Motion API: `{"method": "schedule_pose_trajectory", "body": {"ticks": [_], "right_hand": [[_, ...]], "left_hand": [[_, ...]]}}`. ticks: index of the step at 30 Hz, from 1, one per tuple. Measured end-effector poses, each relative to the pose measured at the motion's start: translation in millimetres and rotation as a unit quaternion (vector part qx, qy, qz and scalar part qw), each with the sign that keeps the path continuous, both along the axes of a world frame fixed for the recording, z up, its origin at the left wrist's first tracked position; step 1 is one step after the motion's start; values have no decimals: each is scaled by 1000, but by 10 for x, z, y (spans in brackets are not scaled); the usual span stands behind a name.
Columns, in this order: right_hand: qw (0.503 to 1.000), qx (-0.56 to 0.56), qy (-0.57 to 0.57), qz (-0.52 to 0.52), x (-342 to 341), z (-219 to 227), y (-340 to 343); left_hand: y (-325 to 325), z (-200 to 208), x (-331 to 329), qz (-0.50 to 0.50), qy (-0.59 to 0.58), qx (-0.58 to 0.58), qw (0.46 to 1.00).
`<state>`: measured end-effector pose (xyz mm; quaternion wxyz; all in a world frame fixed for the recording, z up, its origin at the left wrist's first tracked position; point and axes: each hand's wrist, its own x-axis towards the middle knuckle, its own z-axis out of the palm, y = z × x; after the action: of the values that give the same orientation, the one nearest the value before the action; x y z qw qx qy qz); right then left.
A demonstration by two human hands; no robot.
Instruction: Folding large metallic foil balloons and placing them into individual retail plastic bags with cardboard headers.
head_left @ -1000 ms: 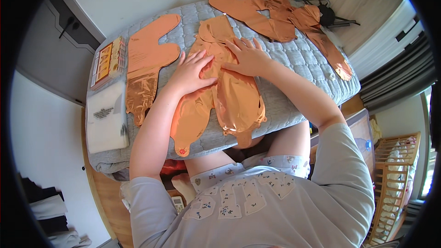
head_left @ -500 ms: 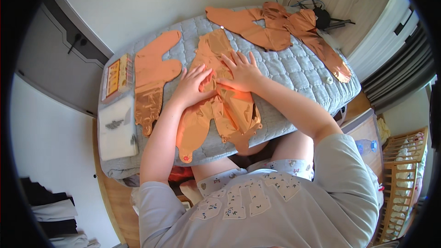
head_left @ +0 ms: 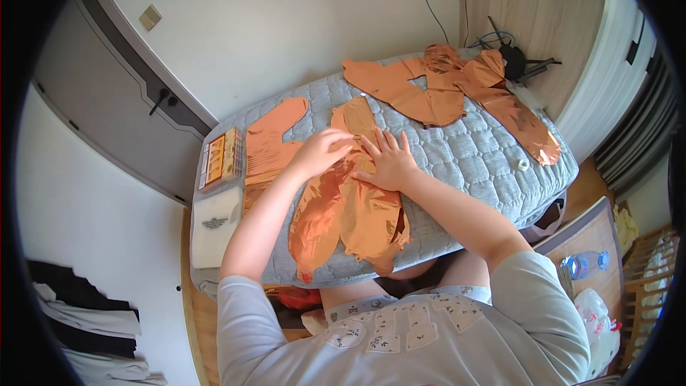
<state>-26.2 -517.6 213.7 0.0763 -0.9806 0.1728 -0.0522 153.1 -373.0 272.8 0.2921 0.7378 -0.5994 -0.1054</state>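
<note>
A flat copper-coloured foil balloon with rounded lobes lies creased on the quilted grey mattress in front of me. My right hand rests on its middle, palm down with the fingers spread. Beside it, my left hand hovers at the balloon's upper part, fingers bent loosely and a gap showing below them. I see nothing held in either hand. Partly behind my left forearm lies a second flat foil piece. A larger foil piece is spread across the far right side.
On the left edge sit a boxed set with a clear side and a white plastic packet. A small white roll lies at right; a black device with antennas stands behind. A water bottle is beyond the right edge.
My left hand has lifted from lying flat on the foil and its fingers have bent. My right hand stays pressed on it. The view has tilted up, showing more wall.
</note>
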Motion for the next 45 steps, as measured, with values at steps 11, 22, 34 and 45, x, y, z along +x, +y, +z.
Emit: {"method": "schedule_pose_trajectory", "body": {"ticks": [11,22,34,45], "right_hand": [[1000,-7,-19,5,56,74,28],[1000,5,1,14,-47,82,39],[1000,-15,-10,8,40,71,23],[1000,-22,-8,16,9,111,82]], "left_hand": [[-1121,-399,313,48,-105,-52,992],[-1177,-373,287,56,-120,71,989],[-1398,-456,750,4,-86,164,983],[-1396,-326,532,79,-97,197,972]]}}
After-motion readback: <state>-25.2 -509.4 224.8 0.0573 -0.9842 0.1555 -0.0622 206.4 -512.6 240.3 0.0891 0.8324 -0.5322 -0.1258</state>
